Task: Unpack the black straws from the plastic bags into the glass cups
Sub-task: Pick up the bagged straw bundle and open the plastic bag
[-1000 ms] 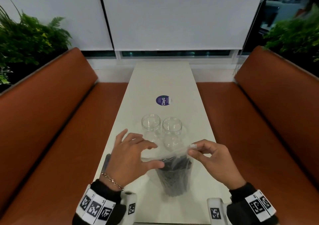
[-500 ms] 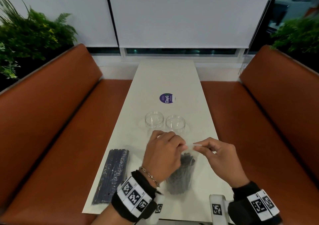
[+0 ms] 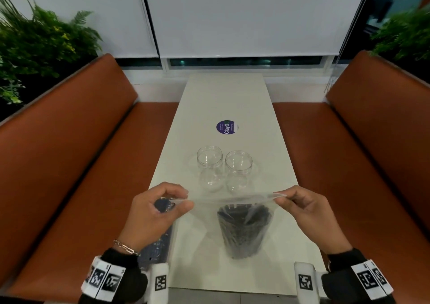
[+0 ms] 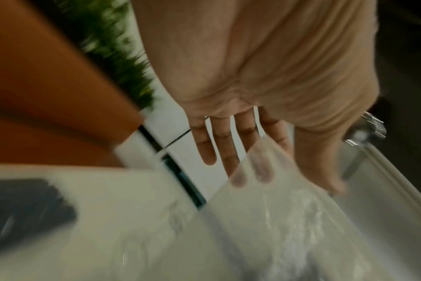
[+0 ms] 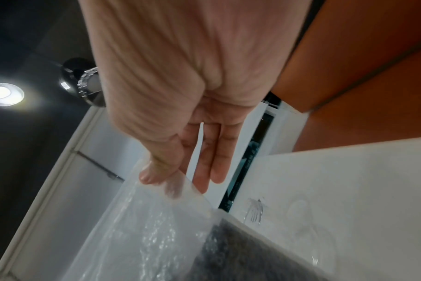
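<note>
left hand (image 3: 156, 213) — moved left; right hand (image 3: 304, 208) | both pinching plastic bag (image 3: 209, 210) — stretched wider

Café or restaurant booth. Long white table (image 3: 228, 98), its far end set against the window wall. Two rust-brown padded benches (image 3: 69, 145) face each other along its long edges, backs rising on either side. White roller blinds (image 3: 244, 17) drawn nearly down over the window, a dark strip of glass showing beneath. Leafy green plants (image 3: 39, 40) behind both bench backs. Round purple sticker (image 3: 226, 127) reading "ClayG" at mid-table. Recessed ceiling spotlight (image 5: 5, 94) in a dark ceiling, seen in the right wrist view.
</note>
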